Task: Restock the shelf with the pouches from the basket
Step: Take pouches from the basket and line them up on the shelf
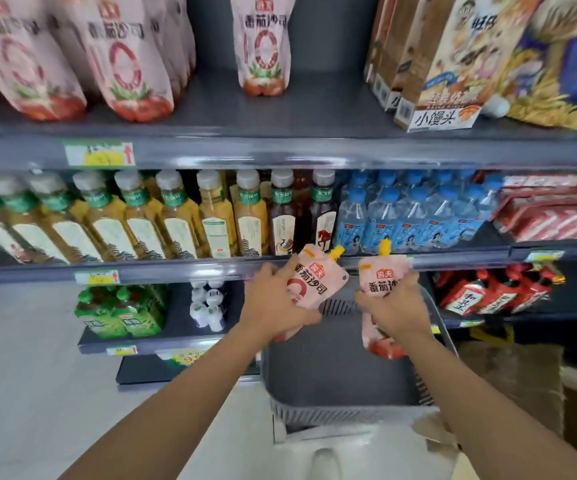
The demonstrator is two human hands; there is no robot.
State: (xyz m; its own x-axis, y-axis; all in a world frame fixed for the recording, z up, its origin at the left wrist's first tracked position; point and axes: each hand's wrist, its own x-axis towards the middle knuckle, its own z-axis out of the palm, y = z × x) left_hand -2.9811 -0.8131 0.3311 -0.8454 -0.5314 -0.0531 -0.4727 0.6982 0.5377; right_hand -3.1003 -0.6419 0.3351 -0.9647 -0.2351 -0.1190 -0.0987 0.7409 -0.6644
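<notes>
My left hand (275,306) grips a pink tomato-sauce pouch (316,278) with a yellow spout, tilted to the right. My right hand (392,306) grips a second pink pouch (382,275), held upright with its red bottom showing below my wrist. Both pouches hang above the grey basket (335,407), whose inside shows only its bare floor. On the top shelf (280,147) several matching pink pouches (120,57) stand at the left and one pouch (263,43) stands alone in the middle, with a gap beside it.
Snack boxes (436,71) fill the top shelf's right side. The middle shelf holds tea bottles (176,220), water bottles (408,216) and red packs (550,216). Lower down are green cartons (120,310), small white bottles (207,306) and red bags (488,292).
</notes>
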